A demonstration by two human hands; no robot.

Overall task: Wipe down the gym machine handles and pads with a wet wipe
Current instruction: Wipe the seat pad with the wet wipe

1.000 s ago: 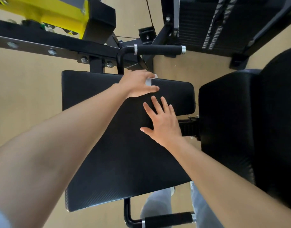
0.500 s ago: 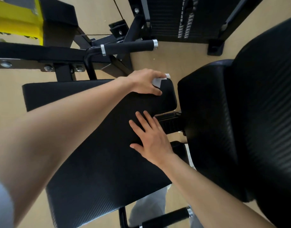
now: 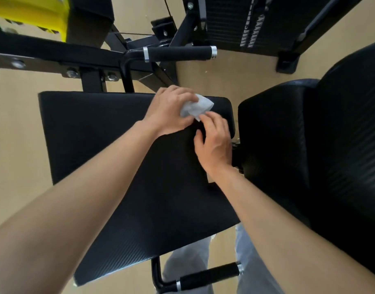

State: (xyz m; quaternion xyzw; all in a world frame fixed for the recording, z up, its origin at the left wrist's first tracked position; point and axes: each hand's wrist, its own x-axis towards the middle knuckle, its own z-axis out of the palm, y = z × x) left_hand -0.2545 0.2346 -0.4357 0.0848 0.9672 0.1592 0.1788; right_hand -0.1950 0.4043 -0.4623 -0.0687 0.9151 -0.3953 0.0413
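**Both grips meet at the wipe, far corner of the pad**

Head view: the left grip (image 3: 169,110), a bare hand, is curled round a crumpled white wipe (image 3: 196,107), which sticks out past its knuckles; the wipe sits over the far right corner of the flat black pad (image 3: 97,134), and whether it touches the surface I cannot tell; the right grip (image 3: 214,141), also a bare hand, comes in just beside it with bent fingers, and one fingertip (image 3: 203,117) meets the wipe's lower corner; the thumb stands apart, so whether this grip pinches the wipe or only touches it I cannot tell; both forearms stretch out across the pad from the near edge.

Around them: a foam handle (image 3: 178,53) with silver end caps lies crosswise just beyond the pad's far edge; a second handle (image 3: 210,274) of the same kind juts out below the near edge; to the right, apart from the flat pad by a narrow gap, rises a larger black cushion (image 3: 309,145); a black frame bar (image 3: 44,54) with bolts runs along the upper left, with a yellow part (image 3: 33,11) above it; a weight stack (image 3: 235,22) stands at the top; the tan floor (image 3: 12,134) shows all round; pale jeans (image 3: 186,264) appear beneath the pad.
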